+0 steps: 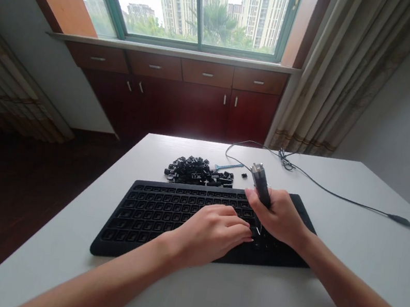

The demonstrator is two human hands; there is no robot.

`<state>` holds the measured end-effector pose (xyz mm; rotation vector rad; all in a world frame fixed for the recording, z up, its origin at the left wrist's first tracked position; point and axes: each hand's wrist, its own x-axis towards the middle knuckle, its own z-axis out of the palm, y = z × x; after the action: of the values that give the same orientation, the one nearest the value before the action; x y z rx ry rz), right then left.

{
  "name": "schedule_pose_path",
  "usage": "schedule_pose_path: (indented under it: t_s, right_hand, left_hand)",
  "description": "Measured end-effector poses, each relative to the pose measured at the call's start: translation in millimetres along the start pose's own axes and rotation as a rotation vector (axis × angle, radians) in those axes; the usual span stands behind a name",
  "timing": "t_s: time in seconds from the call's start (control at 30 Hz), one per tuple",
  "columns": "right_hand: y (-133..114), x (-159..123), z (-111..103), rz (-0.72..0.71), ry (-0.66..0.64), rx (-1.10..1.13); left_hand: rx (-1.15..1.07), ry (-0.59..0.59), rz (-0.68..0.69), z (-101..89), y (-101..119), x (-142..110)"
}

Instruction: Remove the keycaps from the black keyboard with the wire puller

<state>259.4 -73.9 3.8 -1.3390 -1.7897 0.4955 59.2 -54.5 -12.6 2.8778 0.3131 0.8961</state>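
Observation:
A black keyboard [155, 217] lies on the white table, its left and middle rows showing bare square sockets without keycaps. My right hand [281, 216] is closed around a black-handled keycap puller [261, 184]. The puller leans over the keyboard's right part, metal prongs at its upper end and thin wire loops reaching down to the keys. My left hand [217, 231] rests palm down across the keyboard, fingers stretched toward the puller's lower end. Whether those fingertips touch a key or the wire cannot be made out. Some right-hand keys are hidden by my hands.
Behind the keyboard is a heap of loose black keycaps [191, 170]. Beside it lie a thin blue tool [228, 167] and a single keycap [244, 175]. A black cable [324, 193] runs across the table to a plug at the right. Cabinets [197, 105] stand below the window.

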Motion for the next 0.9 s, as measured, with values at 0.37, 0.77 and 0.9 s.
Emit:
schedule_pose_path:
  t_s: [0.37, 0.77, 0.9]
  right_hand:
    - [8.6, -10.0, 3.6, -0.007, -0.047, 0.074]
    - [1.4, -12.5, 13.1, 0.08, 0.019, 0.059]
    - [-0.3, -11.7, 12.7, 0.074, 0.01, -0.002]
  left_hand:
    - [-0.016, 0.047, -0.006, 4.2, 1.7, -0.9]
    - [0.024, 0.054, 0.017, 5.2, 2.1, -0.4]
    - [0.005, 0.058, 0.004, 5.2, 2.0, -0.7]
